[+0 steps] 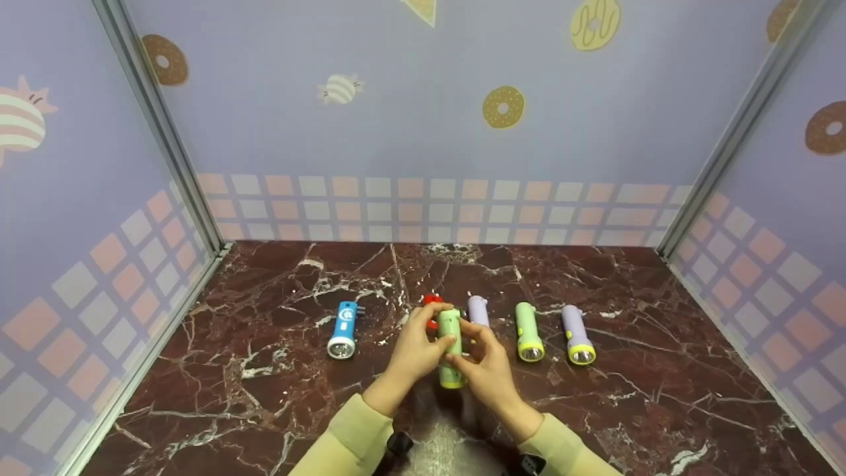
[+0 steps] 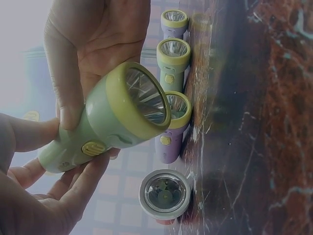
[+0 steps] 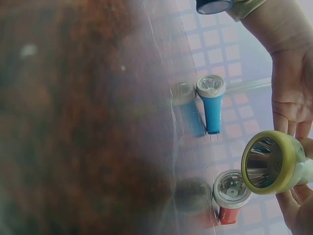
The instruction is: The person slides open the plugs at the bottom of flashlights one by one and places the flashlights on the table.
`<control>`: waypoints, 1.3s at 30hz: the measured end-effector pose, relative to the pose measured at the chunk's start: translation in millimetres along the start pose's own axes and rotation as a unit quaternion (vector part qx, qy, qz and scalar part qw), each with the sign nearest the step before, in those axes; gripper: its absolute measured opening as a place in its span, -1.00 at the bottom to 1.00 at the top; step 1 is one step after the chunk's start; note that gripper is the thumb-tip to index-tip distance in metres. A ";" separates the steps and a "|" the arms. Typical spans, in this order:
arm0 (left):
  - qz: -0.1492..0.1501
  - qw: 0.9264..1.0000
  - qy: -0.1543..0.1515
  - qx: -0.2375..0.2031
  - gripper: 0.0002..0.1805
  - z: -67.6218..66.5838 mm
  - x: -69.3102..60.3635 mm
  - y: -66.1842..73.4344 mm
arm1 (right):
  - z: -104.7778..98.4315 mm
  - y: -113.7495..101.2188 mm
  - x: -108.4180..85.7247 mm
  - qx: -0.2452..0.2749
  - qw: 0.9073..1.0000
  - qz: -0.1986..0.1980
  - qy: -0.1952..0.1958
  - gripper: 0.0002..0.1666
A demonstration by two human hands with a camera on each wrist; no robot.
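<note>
A light green flashlight (image 1: 449, 325) with a yellow head is raised above the table between both hands. My left hand (image 1: 416, 345) grips it from the left, thumb and fingers around the body. From the other side my right hand (image 1: 490, 367) pinches it lower down. In the left wrist view, the yellow slide switch (image 2: 94, 148) and clear lens (image 2: 146, 97) show. Behind the hands, a red flashlight (image 1: 432, 299) and a purple flashlight (image 1: 478, 308) are partly hidden.
A blue flashlight (image 1: 345, 322) with a white head lies left of the hands. To the right lie another green flashlight (image 1: 527, 322) and another purple flashlight (image 1: 575, 324). Patterned panels (image 1: 423, 145) enclose the back and sides of the dark red marbled table (image 1: 277, 396).
</note>
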State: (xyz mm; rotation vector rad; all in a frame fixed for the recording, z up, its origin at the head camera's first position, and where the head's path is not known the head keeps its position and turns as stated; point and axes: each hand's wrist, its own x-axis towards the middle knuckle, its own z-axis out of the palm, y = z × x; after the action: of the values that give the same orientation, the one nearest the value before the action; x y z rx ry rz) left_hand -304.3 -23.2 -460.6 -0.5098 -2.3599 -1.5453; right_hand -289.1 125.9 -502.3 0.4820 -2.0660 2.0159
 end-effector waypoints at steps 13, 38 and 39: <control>-0.001 1.000 -0.003 -0.005 -0.48 0.3 -0.3 -0.8 | 0.0 0.2 0.0 -0.002 1.000 0.005 -0.002 -0.30; 0.001 1.000 -0.005 0.003 -0.48 0.3 -0.8 -3.0 | 0.3 0.8 -0.8 -0.004 1.000 0.006 -0.003 -0.34; 0.000 1.000 -0.005 0.005 -0.48 0.3 -0.8 -3.1 | 0.4 0.8 -1.0 -0.006 1.000 0.004 -0.003 -0.34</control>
State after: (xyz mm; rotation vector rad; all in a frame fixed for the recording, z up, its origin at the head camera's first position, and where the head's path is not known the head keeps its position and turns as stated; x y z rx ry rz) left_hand -305.0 -24.2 -463.5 -0.5176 -2.3739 -1.5348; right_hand -288.5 125.6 -503.4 0.4784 -2.0866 2.0077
